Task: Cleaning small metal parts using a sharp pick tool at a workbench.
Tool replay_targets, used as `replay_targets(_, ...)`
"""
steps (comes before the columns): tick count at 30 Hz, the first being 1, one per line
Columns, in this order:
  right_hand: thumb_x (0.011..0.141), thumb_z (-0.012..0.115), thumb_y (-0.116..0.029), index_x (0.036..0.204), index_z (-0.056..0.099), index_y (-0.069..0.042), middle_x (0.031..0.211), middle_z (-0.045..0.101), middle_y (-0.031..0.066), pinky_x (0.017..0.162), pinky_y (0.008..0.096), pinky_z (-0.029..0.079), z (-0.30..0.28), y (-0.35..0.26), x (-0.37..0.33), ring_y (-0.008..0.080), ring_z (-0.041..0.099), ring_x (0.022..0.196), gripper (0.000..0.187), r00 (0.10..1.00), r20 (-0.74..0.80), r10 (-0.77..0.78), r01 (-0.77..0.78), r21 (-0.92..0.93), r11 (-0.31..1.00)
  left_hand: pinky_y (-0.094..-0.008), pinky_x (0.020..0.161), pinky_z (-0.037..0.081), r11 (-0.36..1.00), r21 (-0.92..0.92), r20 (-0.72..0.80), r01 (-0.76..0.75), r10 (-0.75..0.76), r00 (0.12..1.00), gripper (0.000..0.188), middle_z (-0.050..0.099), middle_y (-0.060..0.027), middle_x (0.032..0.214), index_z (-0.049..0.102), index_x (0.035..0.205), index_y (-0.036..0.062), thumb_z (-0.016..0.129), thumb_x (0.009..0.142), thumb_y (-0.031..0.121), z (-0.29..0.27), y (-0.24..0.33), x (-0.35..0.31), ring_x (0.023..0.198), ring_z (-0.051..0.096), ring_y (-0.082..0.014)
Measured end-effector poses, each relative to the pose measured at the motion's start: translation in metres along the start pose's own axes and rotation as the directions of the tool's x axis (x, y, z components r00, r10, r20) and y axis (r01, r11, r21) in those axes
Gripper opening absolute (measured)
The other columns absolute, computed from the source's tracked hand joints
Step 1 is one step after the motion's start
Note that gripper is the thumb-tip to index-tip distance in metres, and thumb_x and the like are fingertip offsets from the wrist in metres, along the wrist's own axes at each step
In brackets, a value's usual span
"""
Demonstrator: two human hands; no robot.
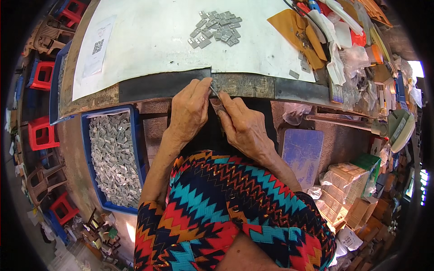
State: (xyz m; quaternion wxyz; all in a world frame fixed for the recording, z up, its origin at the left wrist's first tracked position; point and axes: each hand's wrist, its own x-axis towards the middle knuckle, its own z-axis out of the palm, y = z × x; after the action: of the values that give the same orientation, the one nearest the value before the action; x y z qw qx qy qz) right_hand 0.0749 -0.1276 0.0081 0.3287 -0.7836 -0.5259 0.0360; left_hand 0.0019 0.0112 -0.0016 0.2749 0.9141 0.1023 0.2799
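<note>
Both hands meet at the near edge of the worktable. My right hand (246, 126) is closed round a slim metal tool (215, 93); its thin end points up and left, toward the left fingertips, and its exact kind cannot be made out. My left hand (192, 106) is closed, thumb and fingers pinched together beside the tool's tip. Whatever it pinches is hidden by the fingers. Farther back on the white sheet (149, 45) lies a loose pile of small grey metal pieces (217, 28), flat and rectangular.
Below the table at left stands a blue crate (85, 149) full of similar grey pieces (115, 158). A brown cloth or leather piece (289, 27), plastic bags and a lamp head (400, 131) crowd the right. A blue-topped stool (302, 156) is at right, red stools (43, 133) at left.
</note>
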Motion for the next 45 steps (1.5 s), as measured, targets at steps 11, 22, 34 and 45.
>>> replay_targets(11,0.083,0.053,-0.005,0.113,0.053,0.003,0.09,0.062,0.0157,0.063,0.0278,0.047,-0.002,0.003,0.0,0.0188,0.06,0.068,0.031,0.917,0.303,0.26,-0.395,0.585,0.709,-0.0373,0.054,0.042,1.0,0.003,0.02,-0.029,0.029,0.999,0.03,0.047,-0.0137,0.071,0.052,0.097,-0.0027,0.053,0.068,-0.007,-0.003,0.002,-0.005,0.063,0.052,-0.0309)
replay_targets(22,0.085,0.051,-0.016,0.108,0.052,0.001,0.091,0.059,0.02,0.072,0.0386,0.045,0.009,-0.003,0.002,0.0347,0.057,0.081,0.029,0.942,0.334,-0.022,-0.199,0.612,0.765,-0.0334,0.072,0.047,0.943,0.161,-0.082,0.291,-0.281,0.956,0.023,0.06,-0.0155,0.091,0.058,0.102,0.0019,0.051,0.081,-0.002,-0.102,-0.042,-0.07,0.081,0.059,-0.0297)
replay_targets(34,0.086,0.054,-0.017,0.114,0.052,0.002,0.072,0.055,0.01,0.059,0.0284,0.043,0.006,0.015,0.001,0.0139,0.051,0.063,0.034,0.918,0.393,0.056,-0.294,0.58,0.759,-0.0369,0.071,0.046,0.447,0.775,-0.221,0.447,-0.47,0.854,0.019,0.062,-0.0135,0.094,0.06,0.1,0.0027,0.055,0.082,0.005,-0.159,-0.102,-0.166,0.086,0.06,-0.0288)
replay_targets(45,0.085,0.054,-0.016,0.112,0.052,0.002,0.077,0.059,0.0139,0.063,0.0311,0.044,0.007,0.021,-0.01,0.0188,0.055,0.067,0.033,0.919,0.377,0.117,-0.327,0.562,0.76,-0.0305,0.068,0.045,0.999,0.017,0.018,0.05,-0.05,0.999,0.017,0.058,-0.0129,0.086,0.06,0.096,0.0004,0.056,0.081,0.003,0.005,-0.038,0.105,0.074,0.055,-0.0239)
